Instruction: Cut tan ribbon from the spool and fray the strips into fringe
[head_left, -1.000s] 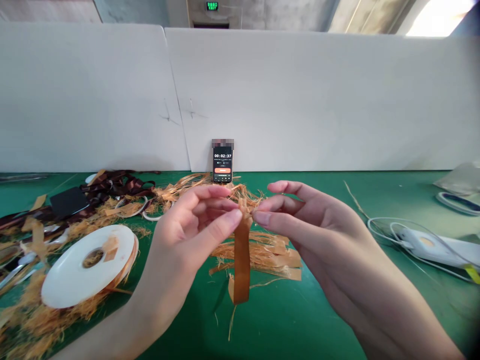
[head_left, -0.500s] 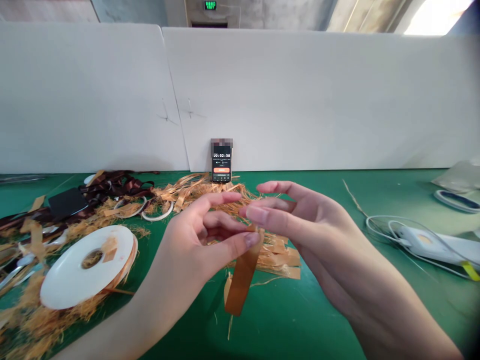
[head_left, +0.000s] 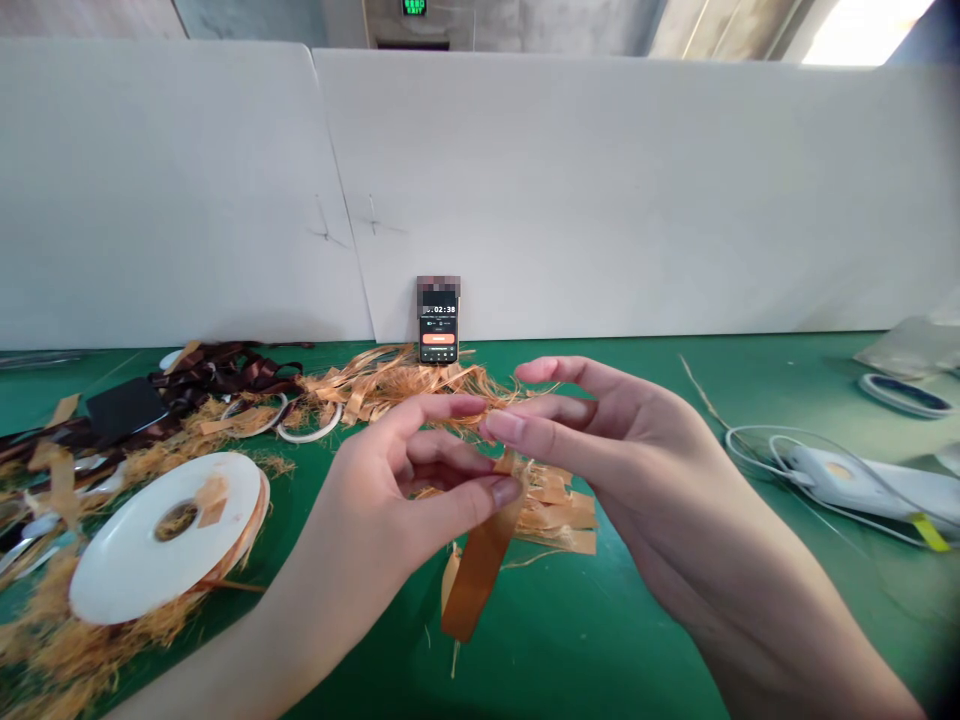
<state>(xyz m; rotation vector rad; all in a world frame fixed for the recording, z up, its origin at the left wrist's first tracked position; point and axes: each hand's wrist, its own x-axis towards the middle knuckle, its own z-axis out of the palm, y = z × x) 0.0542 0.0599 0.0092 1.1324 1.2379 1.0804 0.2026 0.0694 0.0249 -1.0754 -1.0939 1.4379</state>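
My left hand [head_left: 409, 480] pinches a brown-orange ribbon [head_left: 480, 575] between thumb and fingers. The ribbon hangs in a folded loop below the thumb, with thin fibres trailing from its lower end. Close by, my right hand [head_left: 592, 430] has its thumb and a finger pressed together just above the ribbon's upper part, with the index finger raised. What those fingertips pinch is too small and hidden to tell. Behind the hands, several cut ribbon strips with frayed ends [head_left: 559, 515] lie on the green table [head_left: 600, 630].
At left is a white ribbon spool [head_left: 124, 550] amid loose orange fibres [head_left: 90, 650]. Dark brown ribbon [head_left: 225, 370] and a black flat object [head_left: 127, 408] lie beyond it. A phone [head_left: 439, 325] leans against the white panel [head_left: 600, 200]. A white power strip [head_left: 855, 480] with cable lies right.
The whole view has shifted slightly. Both hands keep nearly the same pose, and the ribbon's lower loop hangs slightly farther left.
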